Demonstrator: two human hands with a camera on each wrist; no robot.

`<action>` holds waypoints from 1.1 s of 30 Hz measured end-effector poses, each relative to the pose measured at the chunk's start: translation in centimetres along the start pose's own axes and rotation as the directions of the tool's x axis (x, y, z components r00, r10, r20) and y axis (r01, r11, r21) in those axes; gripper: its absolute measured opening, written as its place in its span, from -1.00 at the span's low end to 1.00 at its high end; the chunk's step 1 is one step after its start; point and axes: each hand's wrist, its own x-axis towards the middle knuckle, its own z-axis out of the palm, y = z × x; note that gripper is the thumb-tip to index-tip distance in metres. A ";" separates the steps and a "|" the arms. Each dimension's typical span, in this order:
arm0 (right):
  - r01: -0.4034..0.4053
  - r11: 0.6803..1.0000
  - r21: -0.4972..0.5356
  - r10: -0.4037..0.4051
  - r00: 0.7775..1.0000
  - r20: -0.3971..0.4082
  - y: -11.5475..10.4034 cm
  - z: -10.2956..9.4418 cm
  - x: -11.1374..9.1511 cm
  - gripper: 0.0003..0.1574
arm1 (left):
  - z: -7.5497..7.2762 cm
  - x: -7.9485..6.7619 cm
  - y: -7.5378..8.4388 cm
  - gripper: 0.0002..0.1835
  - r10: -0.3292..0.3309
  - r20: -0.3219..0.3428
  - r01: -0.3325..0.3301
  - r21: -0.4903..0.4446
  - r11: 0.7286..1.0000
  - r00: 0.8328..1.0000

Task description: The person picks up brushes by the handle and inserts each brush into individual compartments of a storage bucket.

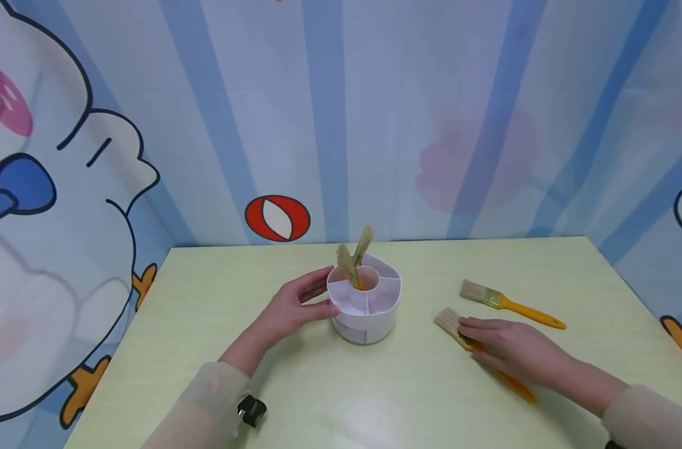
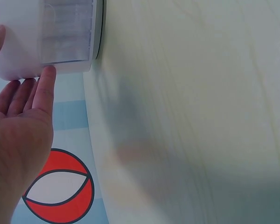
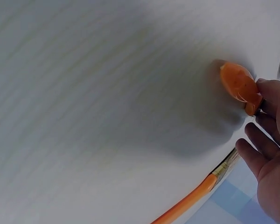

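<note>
A white round desk organizer (image 1: 365, 327) with several compartments stands on the table. Two paintbrushes (image 1: 348, 265) stick out of its middle cup, bristles up. My left hand (image 1: 292, 307) holds the organizer's left side, thumb at the near side and fingers toward the back; the left wrist view shows fingertips against its wall. To the right, my right hand (image 1: 517, 349) pinches a paintbrush (image 1: 511, 381) with an orange handle between thumb and fingers, bristles toward the organizer. In the right wrist view its handle end (image 3: 238, 83) points toward the camera, and the other fingers are spread.
Another orange-handled paintbrush (image 1: 528, 312) lies on the table just beyond my right hand. The pale wooden table (image 1: 223, 274) ends at the back against a blue-striped curtain (image 1: 385, 125) with cartoon prints. A small black device (image 1: 252, 410) sits at my left sleeve.
</note>
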 end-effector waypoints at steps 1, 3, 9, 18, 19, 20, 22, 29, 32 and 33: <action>0.008 1.000 0.002 -0.008 1.000 -0.005 0.0 0.0 0.2 -0.40 | 0.0 0.0 0.0 -0.11 -0.002 0.002 0.002 0.000 1.000 1.000; 0.015 1.000 0.005 -0.015 1.000 -0.005 -0.1 0.1 0.6 -0.40 | -0.1 0.0 0.0 -0.10 -0.005 0.004 0.005 0.000 1.000 1.000; 0.010 1.000 0.009 -0.011 1.000 0.012 0.0 0.1 1.6 -0.39 | -0.1 0.0 0.1 -0.10 -0.004 0.005 0.004 0.004 1.000 1.000; 0.046 0.999 0.007 -0.046 0.999 -0.020 0.3 0.5 2.2 -0.40 | -0.1 0.1 0.0 -0.11 -0.005 0.008 0.005 0.001 1.000 1.000; 0.051 0.999 0.008 -0.050 0.999 -0.021 0.4 0.5 2.3 -0.40 | -0.1 0.1 -0.1 -0.11 -0.001 0.010 0.001 0.000 1.000 1.000; 0.054 0.998 0.007 -0.054 0.998 -0.024 0.4 0.5 2.3 -0.40 | 0.0 0.1 -0.1 -0.11 0.001 0.012 -0.001 -0.003 1.000 1.000; 0.063 0.998 0.005 -0.063 0.998 -0.029 0.4 0.6 2.4 -0.39 | 0.0 0.0 -0.1 -0.10 0.005 0.016 -0.005 -0.007 1.000 1.000; -0.008 1.000 0.029 0.010 0.998 -0.067 0.6 0.4 1.6 -0.31 | 0.1 0.0 -0.2 -0.11 0.001 0.011 -0.001 -0.004 1.000 1.000; -0.112 0.989 0.102 0.118 0.991 -0.061 0.6 0.0 0.8 -0.29 | 0.1 0.1 -0.1 -0.11 0.002 0.004 -0.002 0.000 1.000 1.000; -0.143 0.982 0.123 0.150 0.987 -0.055 0.7 -0.1 0.6 -0.28 | 0.0 0.1 -0.1 -0.11 0.003 0.002 -0.003 0.000 1.000 1.000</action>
